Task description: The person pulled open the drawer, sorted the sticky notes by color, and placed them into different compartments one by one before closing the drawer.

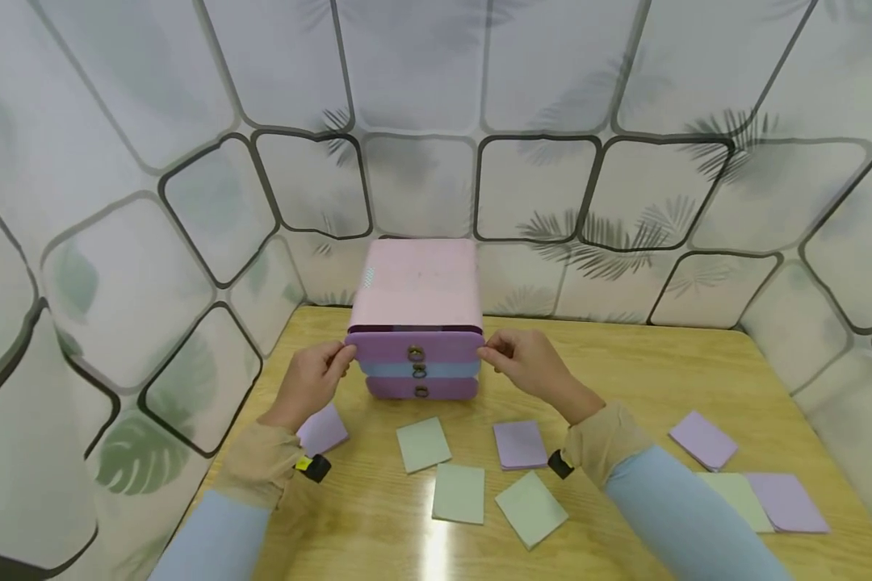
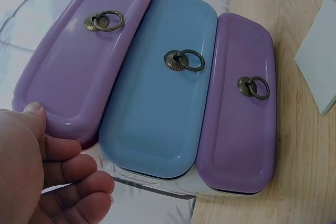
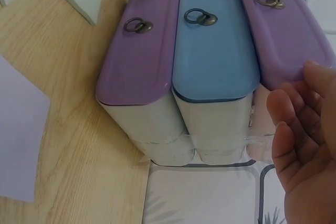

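Observation:
A small chest with a pink top point(image 1: 421, 278) stands at the back of the table, its three drawer fronts facing me. The uppermost purple drawer point(image 1: 385, 345) sticks out a little, with a dark gap along its upper edge. My left hand point(image 1: 311, 383) pinches its left end, thumb on the front face and fingers behind the edge. At the opposite end, my right hand point(image 1: 530, 365) pinches the same drawer between thumb and fingers. Below it are a blue drawer point(image 2: 157, 93) and a lower purple drawer point(image 3: 142, 61). Each front carries a bronze ring pull point(image 2: 109, 20).
Several pale green note pads point(image 1: 459, 493) and purple note pads point(image 1: 519, 445) lie across the wooden table point(image 1: 610, 355). One purple pad point(image 1: 325, 430) is partly behind my left wrist. More lie at the right, including another purple pad point(image 1: 788, 502). Patterned walls point(image 1: 421, 186) enclose the table.

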`<state>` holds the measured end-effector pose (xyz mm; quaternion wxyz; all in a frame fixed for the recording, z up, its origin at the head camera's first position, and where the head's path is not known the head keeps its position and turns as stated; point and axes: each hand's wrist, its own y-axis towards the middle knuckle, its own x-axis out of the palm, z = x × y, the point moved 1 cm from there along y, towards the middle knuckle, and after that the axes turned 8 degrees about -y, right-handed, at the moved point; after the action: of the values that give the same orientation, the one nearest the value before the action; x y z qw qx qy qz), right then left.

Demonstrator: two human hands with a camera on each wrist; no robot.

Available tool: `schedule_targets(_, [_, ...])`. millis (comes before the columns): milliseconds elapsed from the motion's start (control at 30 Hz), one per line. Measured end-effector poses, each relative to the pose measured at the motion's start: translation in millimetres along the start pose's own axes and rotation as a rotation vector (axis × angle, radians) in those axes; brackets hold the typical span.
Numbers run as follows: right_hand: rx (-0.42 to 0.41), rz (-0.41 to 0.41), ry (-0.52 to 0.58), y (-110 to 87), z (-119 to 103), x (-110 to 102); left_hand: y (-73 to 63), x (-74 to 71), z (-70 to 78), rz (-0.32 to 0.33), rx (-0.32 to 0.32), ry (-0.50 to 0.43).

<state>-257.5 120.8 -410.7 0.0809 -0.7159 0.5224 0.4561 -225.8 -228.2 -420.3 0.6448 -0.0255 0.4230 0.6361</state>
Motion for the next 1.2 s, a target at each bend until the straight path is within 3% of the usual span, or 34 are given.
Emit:
schedule_targets(400, [0.059, 0.027, -0.007, 6.4, 1, 1, 8.0, -1.5, 0.7, -0.007, -0.072, 0.053])
schedule_targets(967, [0.115, 0.035, 0.012, 11.1, 5, 3, 12.6, 4.4, -4.2, 0.056, -0.054, 0.057])
schedule_targets(1200, [0.126, 0.047, -0.012, 12.1, 3, 2, 16.0, 5.8, -6.3, 0.096, -0.035, 0.119])
